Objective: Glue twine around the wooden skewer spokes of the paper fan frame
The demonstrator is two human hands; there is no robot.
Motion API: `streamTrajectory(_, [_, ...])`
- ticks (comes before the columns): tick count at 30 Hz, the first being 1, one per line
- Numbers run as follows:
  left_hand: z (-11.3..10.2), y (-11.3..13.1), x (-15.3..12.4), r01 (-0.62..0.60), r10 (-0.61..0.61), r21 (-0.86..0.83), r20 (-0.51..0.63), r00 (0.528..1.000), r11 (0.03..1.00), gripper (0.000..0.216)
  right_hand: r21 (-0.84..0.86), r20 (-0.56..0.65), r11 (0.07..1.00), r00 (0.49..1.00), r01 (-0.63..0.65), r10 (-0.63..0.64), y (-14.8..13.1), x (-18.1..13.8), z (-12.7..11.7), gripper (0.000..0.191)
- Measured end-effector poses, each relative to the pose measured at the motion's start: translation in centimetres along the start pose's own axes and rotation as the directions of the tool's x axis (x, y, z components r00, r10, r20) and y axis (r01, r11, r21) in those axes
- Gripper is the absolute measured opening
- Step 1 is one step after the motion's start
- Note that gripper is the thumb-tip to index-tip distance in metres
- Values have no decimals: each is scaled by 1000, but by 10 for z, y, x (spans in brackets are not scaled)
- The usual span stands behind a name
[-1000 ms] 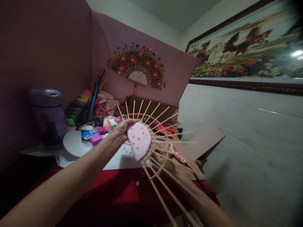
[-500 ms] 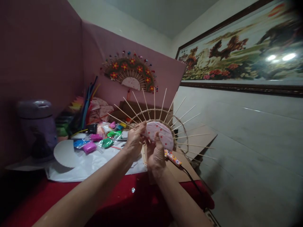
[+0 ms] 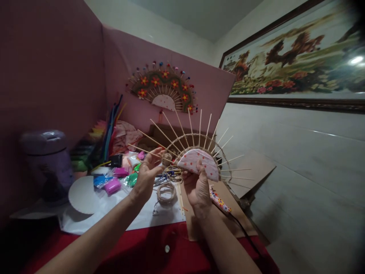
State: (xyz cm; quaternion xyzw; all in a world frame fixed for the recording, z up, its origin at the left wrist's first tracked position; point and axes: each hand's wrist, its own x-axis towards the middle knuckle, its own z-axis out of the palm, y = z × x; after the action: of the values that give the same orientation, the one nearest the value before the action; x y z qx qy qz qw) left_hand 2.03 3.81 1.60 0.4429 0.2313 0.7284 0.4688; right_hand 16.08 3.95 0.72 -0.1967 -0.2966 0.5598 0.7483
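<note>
My right hand [image 3: 196, 187] grips the half-made fan [image 3: 199, 161] by its pink, red-dotted half-round base and holds it upright above the table. Thin wooden skewers radiate from the base, with a jute cord woven round them in an arc. My left hand [image 3: 148, 176] is at the fan's left edge, fingers pinched on the small ball of jute cord [image 3: 167, 158] beside the skewers. A coil of jute cord [image 3: 166, 193] lies on the white paper below the hands.
A finished fan with red flowers [image 3: 164, 89] hangs on the pink board. Coloured clay packets [image 3: 112, 185], pipe cleaners [image 3: 112, 121], a purple jar [image 3: 47, 160], a white disc [image 3: 82, 194] and a dotted glue gun [image 3: 219, 200] with a black cable lie on the red-covered table [image 3: 137, 251].
The fan was turned from tilted down to upright. My right hand took over the base, and my left hand moved off it to the cord at the left edge.
</note>
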Motion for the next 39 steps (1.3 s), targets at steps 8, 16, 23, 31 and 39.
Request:
streamTrajectory(8, [-11, -6, -4, 171, -171, -4, 30, 985, 985, 26, 6, -63, 999, 997, -42, 42, 21, 8, -18, 23])
streamTrajectory(16, [-22, -15, -13, 282, -292, -93, -128, 948, 955, 26, 90, -154, 986, 976, -141, 154, 24, 2, -24, 25])
streamTrajectory(23, [-26, -19, -13, 314, -321, -66, -211, 923, 947, 27, 143, -205, 967, 949, -211, 238, 24, 3, -23, 27])
streamTrajectory(31, [-28, -21, -10, 285, -278, -3, -222, 934, 959, 28, 106, -260, 980, 947, -169, 192, 26, 1, -22, 34])
streamTrajectory(39, [-29, -23, -10, 326, -305, 28, -282, 910, 945, 31, 93, -250, 983, 952, -158, 176, 28, 1, -23, 35])
